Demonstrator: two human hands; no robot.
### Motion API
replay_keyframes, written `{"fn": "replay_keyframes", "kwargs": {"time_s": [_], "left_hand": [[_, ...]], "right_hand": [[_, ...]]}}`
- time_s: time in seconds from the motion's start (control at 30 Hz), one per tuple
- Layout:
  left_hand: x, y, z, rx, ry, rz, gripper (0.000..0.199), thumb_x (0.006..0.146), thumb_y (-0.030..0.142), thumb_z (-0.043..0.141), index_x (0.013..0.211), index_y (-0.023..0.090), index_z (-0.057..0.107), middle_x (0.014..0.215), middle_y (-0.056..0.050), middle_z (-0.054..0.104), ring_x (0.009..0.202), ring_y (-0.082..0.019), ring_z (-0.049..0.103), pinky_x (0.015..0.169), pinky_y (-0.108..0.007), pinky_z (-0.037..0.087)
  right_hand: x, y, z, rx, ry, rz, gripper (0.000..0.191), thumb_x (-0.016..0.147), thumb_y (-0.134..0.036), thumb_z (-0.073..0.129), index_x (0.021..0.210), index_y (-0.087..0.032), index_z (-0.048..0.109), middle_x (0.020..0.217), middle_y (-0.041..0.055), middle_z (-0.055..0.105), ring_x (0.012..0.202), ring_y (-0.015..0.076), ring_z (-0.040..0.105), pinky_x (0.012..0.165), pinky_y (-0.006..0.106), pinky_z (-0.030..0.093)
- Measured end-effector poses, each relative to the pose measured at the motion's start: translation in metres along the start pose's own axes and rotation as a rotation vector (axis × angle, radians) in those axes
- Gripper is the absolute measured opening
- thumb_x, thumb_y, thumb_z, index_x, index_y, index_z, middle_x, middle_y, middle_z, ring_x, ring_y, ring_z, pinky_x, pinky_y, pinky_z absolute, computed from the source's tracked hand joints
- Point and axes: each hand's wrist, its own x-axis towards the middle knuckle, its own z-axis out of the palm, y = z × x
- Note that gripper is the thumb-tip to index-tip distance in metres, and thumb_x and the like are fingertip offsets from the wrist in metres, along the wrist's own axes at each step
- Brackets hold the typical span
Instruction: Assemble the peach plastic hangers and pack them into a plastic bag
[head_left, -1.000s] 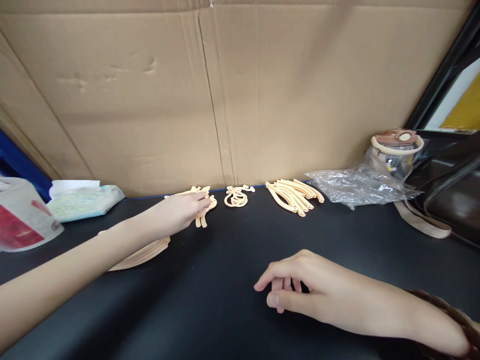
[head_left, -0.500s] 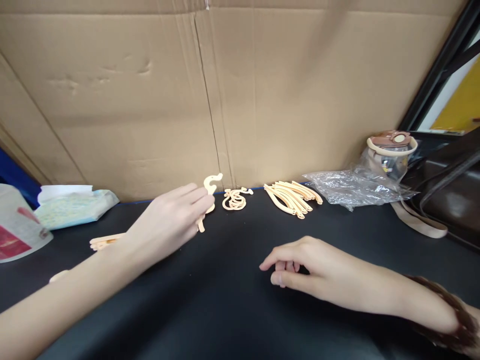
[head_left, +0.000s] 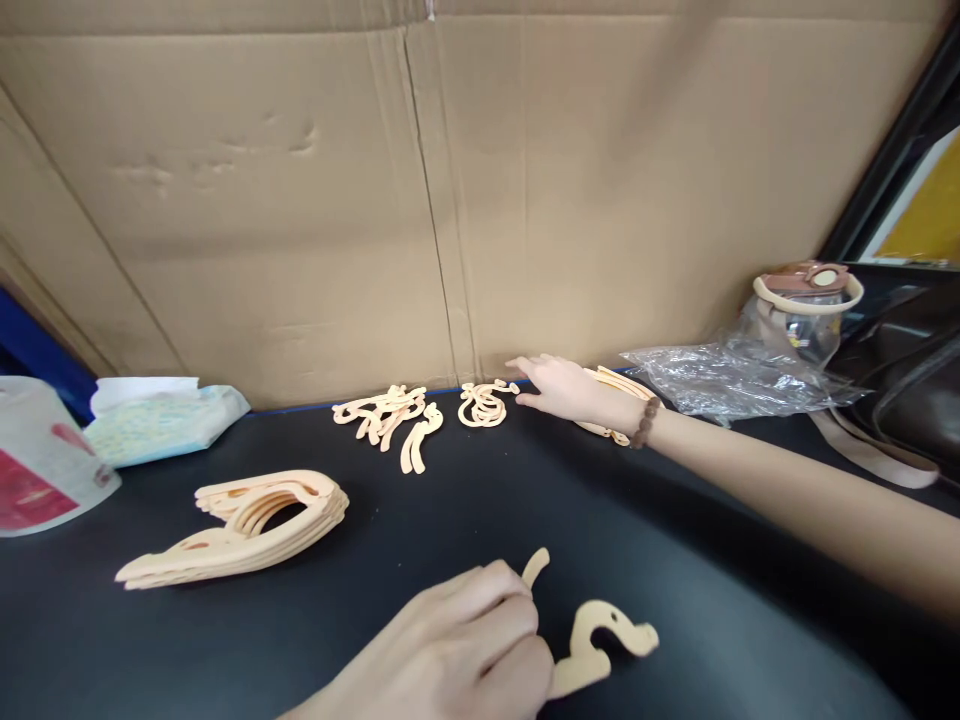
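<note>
Left hand (head_left: pixel 480 640), at 6 o'clock, has a hook (head_left: pixel 596 640) gripped, plus some pale end (head_left: pixel 535 567) poking out up top. Right hand (head_left: pixel 551 388) is at 1, fingers loosely parted beside the curly bits (head_left: pixel 484 407) at 12; can't tell if they touch. Looks like a piece-picking step; I'd say a light pinch, they're tangled. Spare hooks (head_left: pixel 386 408) at 11, worktop (head_left: pixel 442 520) stack (head_left: pixel 262 550) at 9.

The hook piece (head_left: pixel 580 672) and stacked parts (head_left: pixel 259 552) are cream; the table (head_left: pixel 420 520), black; the cardboard (head_left: pixel 285 230), tan; the bracelet (head_left: pixel 646 422), brown.
</note>
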Motion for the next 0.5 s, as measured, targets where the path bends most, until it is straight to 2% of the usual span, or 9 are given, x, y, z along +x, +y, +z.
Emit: {"fn": "replay_keyframes", "kwargs": {"time_s": [0.07,0.1,0.17,0.23,0.37,0.5], "left_hand": [[-0.005,-0.008,0.005,-0.002,-0.017,-0.032,0.026,0.089,0.010,0.040,0.067,0.023,0.035,0.063,-0.002,0.056,0.065,-0.018,0.049,0.057,-0.032,0.043],[-0.008,-0.011,0.007,-0.012,0.018,-0.022,0.024,0.088,0.009,0.040,0.068,0.023,0.034,0.063,-0.002,0.055,0.066,-0.018,0.049,0.056,-0.032,0.041],[-0.012,-0.018,0.009,-0.026,0.064,-0.040,0.022,0.083,0.006,0.040,0.071,0.023,0.033,0.065,-0.001,0.054,0.067,-0.019,0.050,0.056,-0.032,0.038],[-0.015,-0.021,0.007,-0.043,0.054,-0.105,0.023,0.079,0.002,0.041,0.073,0.023,0.033,0.067,0.000,0.054,0.069,-0.018,0.049,0.058,-0.031,0.036],[-0.017,-0.022,-0.005,-0.127,-0.049,-0.286,0.025,0.077,0.000,0.043,0.072,0.022,0.033,0.070,0.001,0.051,0.070,-0.016,0.047,0.059,-0.028,0.036],[-0.018,-0.024,-0.012,-0.238,-0.118,-0.408,0.026,0.071,0.000,0.046,0.069,0.022,0.032,0.070,0.003,0.047,0.069,-0.015,0.045,0.058,-0.027,0.035]], "right_hand": [[0.008,0.001,0.009,-0.012,-0.011,0.018,0.040,0.091,-0.030,0.059,0.128,-0.015,0.052,0.122,0.0121,0.061,0.108,0.0251,0.060,0.091,0.045,0.049],[0.011,0.000,0.012,-0.017,-0.012,0.026,0.038,0.092,-0.032,0.059,0.126,-0.016,0.053,0.122,0.0102,0.060,0.106,0.0238,0.061,0.089,0.046,0.050],[0.014,-0.001,0.017,-0.027,-0.004,0.045,0.034,0.093,-0.033,0.057,0.123,-0.017,0.055,0.120,0.0084,0.060,0.101,0.0219,0.062,0.085,0.044,0.053],[0.015,-0.004,0.018,-0.039,0.014,0.064,0.033,0.093,-0.033,0.057,0.122,-0.016,0.056,0.118,0.0084,0.061,0.098,0.0209,0.063,0.083,0.042,0.054],[0.010,-0.006,0.010,-0.082,0.065,0.090,0.031,0.093,-0.035,0.057,0.118,-0.016,0.057,0.112,0.0071,0.063,0.094,0.0192,0.063,0.081,0.041,0.053],[-0.005,-0.004,-0.008,-0.135,0.119,0.086,0.018,0.092,-0.027,0.054,0.091,-0.014,0.067,0.089,0.0069,0.068,0.082,0.0191,0.063,0.078,0.036,0.048]]}}
